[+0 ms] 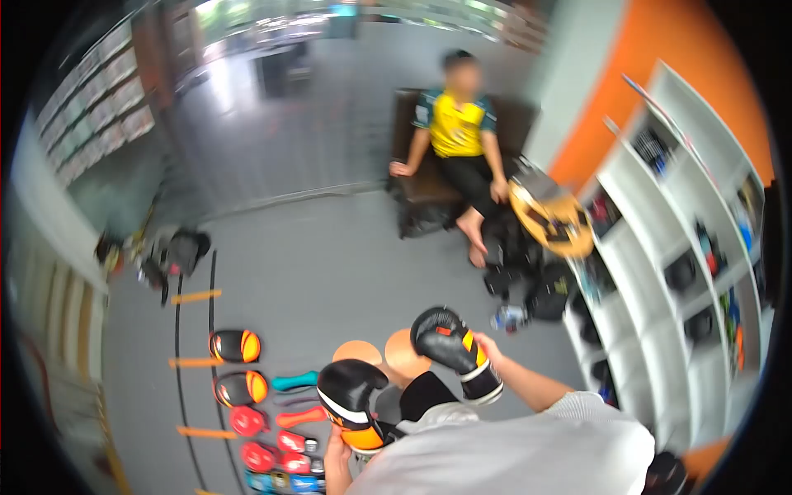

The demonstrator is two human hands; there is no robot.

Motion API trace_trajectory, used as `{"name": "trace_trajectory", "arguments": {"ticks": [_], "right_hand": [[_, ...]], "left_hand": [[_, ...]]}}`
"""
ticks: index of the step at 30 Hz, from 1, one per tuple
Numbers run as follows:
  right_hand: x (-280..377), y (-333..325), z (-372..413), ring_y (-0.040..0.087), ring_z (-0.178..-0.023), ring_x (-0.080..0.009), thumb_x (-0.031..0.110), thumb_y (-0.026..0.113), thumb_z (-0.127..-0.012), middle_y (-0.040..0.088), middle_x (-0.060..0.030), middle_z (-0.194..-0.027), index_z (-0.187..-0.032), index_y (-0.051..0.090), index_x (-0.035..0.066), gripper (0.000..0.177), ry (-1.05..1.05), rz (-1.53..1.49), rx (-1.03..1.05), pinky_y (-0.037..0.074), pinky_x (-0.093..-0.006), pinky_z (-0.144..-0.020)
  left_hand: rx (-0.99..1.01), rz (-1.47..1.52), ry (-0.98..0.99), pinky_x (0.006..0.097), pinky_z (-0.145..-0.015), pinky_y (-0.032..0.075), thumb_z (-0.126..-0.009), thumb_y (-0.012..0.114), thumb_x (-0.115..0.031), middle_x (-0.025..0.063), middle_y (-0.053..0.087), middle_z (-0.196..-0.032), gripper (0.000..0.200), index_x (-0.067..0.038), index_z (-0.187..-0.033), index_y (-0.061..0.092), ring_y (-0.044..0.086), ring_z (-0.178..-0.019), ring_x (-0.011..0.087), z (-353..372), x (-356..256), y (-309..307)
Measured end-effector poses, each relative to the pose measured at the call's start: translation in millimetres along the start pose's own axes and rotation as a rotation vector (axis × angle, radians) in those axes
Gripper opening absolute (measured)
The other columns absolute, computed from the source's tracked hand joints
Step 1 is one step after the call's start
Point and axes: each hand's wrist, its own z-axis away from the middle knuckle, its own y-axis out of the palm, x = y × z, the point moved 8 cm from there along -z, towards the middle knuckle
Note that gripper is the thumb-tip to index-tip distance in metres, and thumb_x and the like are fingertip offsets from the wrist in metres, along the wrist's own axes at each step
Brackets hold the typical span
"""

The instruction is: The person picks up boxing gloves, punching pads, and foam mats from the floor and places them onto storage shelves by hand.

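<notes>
My left hand [337, 450] is closed on the lower part of a black boxing glove [351, 392] with white and orange bands. In my right hand [488, 348] is another black boxing glove [445, 334], with a yellow-orange stripe and a white-edged cuff. Both gloves are held apart in front of my body, above the floor. Behind them lie two tan round discs [357, 352], partly covered by the gloves. On the floor to the left sit two black-and-orange padded pieces [235, 346] and round red pads [247, 421].
Teal [294, 381] and orange [301, 417] elongated items lie beside the pads. A person [458, 124] sits on a dark sofa [404, 132] ahead. White shelves [643, 297] stand at the right, near a round tan table [569, 235] and dark bags [549, 293]. Taped lines [196, 297] cross the floor.
</notes>
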Motion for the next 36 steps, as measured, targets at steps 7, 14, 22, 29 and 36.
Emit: {"name": "trace_trajectory", "arguments": {"ticks": [7, 14, 22, 29, 36], "right_hand": [[97, -44, 142, 0.054, -0.069, -0.022, 0.067, 0.045, -0.086, 0.059, -0.0184, -0.09, -0.122, 0.052, 0.002, 0.075, -0.469, -0.454, 0.452, 0.051, -0.0329, -0.062], [3, -126, 274, 0.052, -0.082, -0.0186, 0.065, 0.059, -0.08, 0.053, -0.0138, -0.095, -0.147, 0.028, 0.008, 0.093, -0.879, -0.692, 0.738, 0.049, -0.0266, -0.075], [-24, -298, 391, 0.062, -0.087, -0.0348, 0.053, 0.039, -0.092, 0.059, -0.0163, -0.091, -0.141, 0.041, 0.011, 0.064, -1.041, -0.797, 0.488, 0.045, -0.0592, -0.09], [-34, -340, 483, 0.048, -0.087, -0.0221, 0.06, 0.055, -0.085, 0.049, -0.0118, -0.093, -0.15, 0.026, 0.022, 0.081, -1.338, -0.686, 0.729, 0.046, -0.0381, -0.087], [7, -368, 535, 0.046, -0.083, -0.0191, 0.054, 0.067, -0.077, 0.045, -0.0123, -0.097, -0.15, 0.022, 0.012, 0.096, -1.551, -0.762, 0.819, 0.044, -0.0326, -0.083]], "left_hand": [[0.544, -0.235, 0.057, 0.0466, -0.102, 0.042, -0.075, 0.057, -0.072, 0.0092, 0.057, -0.129, 0.087, -0.008, -0.134, 0.047, 0.054, -0.118, 0.0287, -186, 7, 238], [0.679, -0.395, -0.047, 0.0442, -0.103, 0.042, -0.082, 0.058, -0.064, 0.0062, 0.058, -0.128, 0.076, -0.01, -0.135, 0.048, 0.055, -0.118, 0.026, -178, 88, 288], [0.903, -0.52, -0.252, 0.0487, -0.085, 0.054, -0.078, 0.052, -0.074, 0.0157, 0.063, -0.111, 0.084, -0.005, -0.126, 0.05, 0.063, -0.099, 0.0323, -99, 286, 468], [1.331, -0.639, -0.65, 0.0535, -0.103, 0.042, -0.06, 0.063, -0.08, 0.0197, 0.053, -0.13, 0.112, -0.004, -0.139, 0.039, 0.05, -0.123, 0.0397, -23, 400, 596], [1.435, -0.812, -0.887, 0.0471, -0.102, 0.044, -0.058, 0.085, -0.052, 0.017, 0.055, -0.127, 0.095, -0.006, -0.132, 0.047, 0.054, -0.118, 0.0324, -80, 499, 662]]}}
